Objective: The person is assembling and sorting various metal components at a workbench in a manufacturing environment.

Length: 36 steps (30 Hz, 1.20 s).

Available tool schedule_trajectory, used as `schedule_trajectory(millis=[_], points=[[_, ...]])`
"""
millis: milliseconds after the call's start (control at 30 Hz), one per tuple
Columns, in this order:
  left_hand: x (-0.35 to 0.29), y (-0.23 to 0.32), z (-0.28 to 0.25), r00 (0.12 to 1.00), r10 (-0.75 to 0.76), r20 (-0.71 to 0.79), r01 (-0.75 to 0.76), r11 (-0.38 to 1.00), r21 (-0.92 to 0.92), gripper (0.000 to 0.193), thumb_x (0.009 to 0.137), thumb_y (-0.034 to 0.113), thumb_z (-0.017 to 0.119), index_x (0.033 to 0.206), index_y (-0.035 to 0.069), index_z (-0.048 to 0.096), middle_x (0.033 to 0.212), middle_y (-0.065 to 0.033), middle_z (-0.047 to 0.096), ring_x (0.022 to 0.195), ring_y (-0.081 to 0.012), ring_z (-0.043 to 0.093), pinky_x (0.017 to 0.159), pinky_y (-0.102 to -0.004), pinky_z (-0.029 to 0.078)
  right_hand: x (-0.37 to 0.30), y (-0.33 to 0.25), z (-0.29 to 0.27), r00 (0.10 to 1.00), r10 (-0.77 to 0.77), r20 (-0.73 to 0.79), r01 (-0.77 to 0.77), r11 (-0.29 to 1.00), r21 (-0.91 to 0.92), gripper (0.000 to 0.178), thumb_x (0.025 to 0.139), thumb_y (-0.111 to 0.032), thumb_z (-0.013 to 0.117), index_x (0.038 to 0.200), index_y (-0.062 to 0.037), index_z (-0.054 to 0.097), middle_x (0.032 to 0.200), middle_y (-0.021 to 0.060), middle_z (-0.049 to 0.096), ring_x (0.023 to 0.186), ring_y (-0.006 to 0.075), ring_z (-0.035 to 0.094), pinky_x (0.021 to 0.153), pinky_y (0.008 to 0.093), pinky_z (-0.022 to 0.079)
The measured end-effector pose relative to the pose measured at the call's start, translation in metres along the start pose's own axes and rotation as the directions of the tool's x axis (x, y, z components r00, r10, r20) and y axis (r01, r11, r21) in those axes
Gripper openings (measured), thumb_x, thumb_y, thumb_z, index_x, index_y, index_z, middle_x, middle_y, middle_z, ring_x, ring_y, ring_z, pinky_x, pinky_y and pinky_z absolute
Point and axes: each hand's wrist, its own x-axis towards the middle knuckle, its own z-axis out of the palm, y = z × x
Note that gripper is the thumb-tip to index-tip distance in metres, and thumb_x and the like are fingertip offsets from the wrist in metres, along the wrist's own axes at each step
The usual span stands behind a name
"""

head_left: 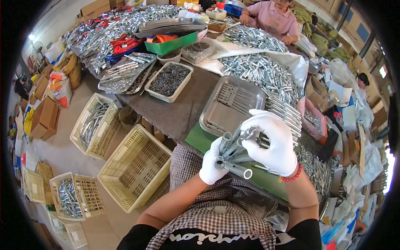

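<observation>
My left hand point(211, 165), in a white glove, is closed around a bundle of shiny metal tubes point(237, 167). Their open round ends point several ways above my lap. Over the bundle, my right hand point(273, 141), also gloved, has its thumb and fingers curled around the upper end of one of the tubes; part of that grip is hidden. Just beyond my hands lies a steel tray point(207, 109) holding a row of slim metal rods point(236, 98). More long metal rods point(287, 114) are laid side by side to the right of the tray.
A green board point(199, 137) lies under the tray. Behind are a tub of dark small parts point(170, 79), a green bin point(171, 45) and heaps of metal pieces point(262, 73). Cream crates point(135, 166) stand on the floor at left. Another person point(277, 18) sits across the table.
</observation>
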Motion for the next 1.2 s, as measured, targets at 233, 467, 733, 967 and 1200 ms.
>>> schedule_trajectory(millis=[233,467,733,967,1200], points=[[0.001,0.011,-0.001,0.997,0.076,0.009,-0.076,0.994,0.076,0.074,0.072,0.007,0.075,0.135,0.003,0.035,0.110,-0.0163,0.064,0.096,-0.0303,0.066,0.082,-0.0355,0.052,0.000,0.011,-0.009,0.980,0.012,0.197,-0.048,0.983,0.180,0.023,0.066,-0.008,0.074,0.089,-0.0101,0.068,0.101,0.0091,0.064,0.105,0.0281,0.059,0.092,0.0390,0.046],[0.000,0.030,-0.006,0.997,0.075,0.020,-0.076,0.992,0.096,0.061,0.076,0.000,0.070,0.127,0.005,0.038,0.119,-0.0092,0.053,0.101,-0.0185,0.059,0.084,-0.0317,0.053,0.024,0.033,-0.022,0.953,0.166,0.253,-0.246,0.912,0.329,0.037,0.074,-0.010,0.069,0.110,-0.0023,0.063,0.108,0.0057,0.061,0.107,0.0192,0.057,0.094,0.0347,0.044],[-0.003,0.013,-0.004,0.998,-0.037,0.045,0.040,0.997,-0.062,0.070,0.070,-0.002,0.076,0.129,0.006,0.039,0.113,-0.0077,0.055,0.093,-0.0155,0.061,0.077,-0.0294,0.054,0.040,0.150,0.069,0.951,0.243,0.193,-0.131,0.878,-0.460,0.018,0.085,-0.023,0.055,0.086,-0.0111,0.069,0.085,0.0126,0.063,0.084,0.0319,0.061,0.077,0.0438,0.047],[-0.004,0.021,-0.005,0.995,0.101,0.000,-0.101,0.994,0.047,0.073,0.070,-0.001,0.077,0.131,0.006,0.038,0.115,-0.0076,0.055,0.098,-0.0150,0.059,0.082,-0.0303,0.052,0.040,0.145,0.095,0.920,0.326,0.218,-0.207,0.877,-0.434,0.015,0.078,-0.021,0.065,0.086,-0.0094,0.062,0.081,0.0135,0.064,0.080,0.0330,0.062,0.073,0.0442,0.048],[0.000,0.023,-0.006,0.985,0.172,-0.028,-0.169,0.982,0.084,0.074,0.074,0.011,0.077,0.135,0.004,0.034,0.113,-0.0140,0.063,0.097,-0.0264,0.066,0.082,-0.0333,0.051,0.041,0.137,0.078,0.893,0.416,0.171,-0.378,0.900,-0.218,0.018,0.078,-0.017,0.061,0.094,-0.0076,0.064,0.085,0.0120,0.068,0.081,0.0304,0.065,0.075,0.0401,0.051]])
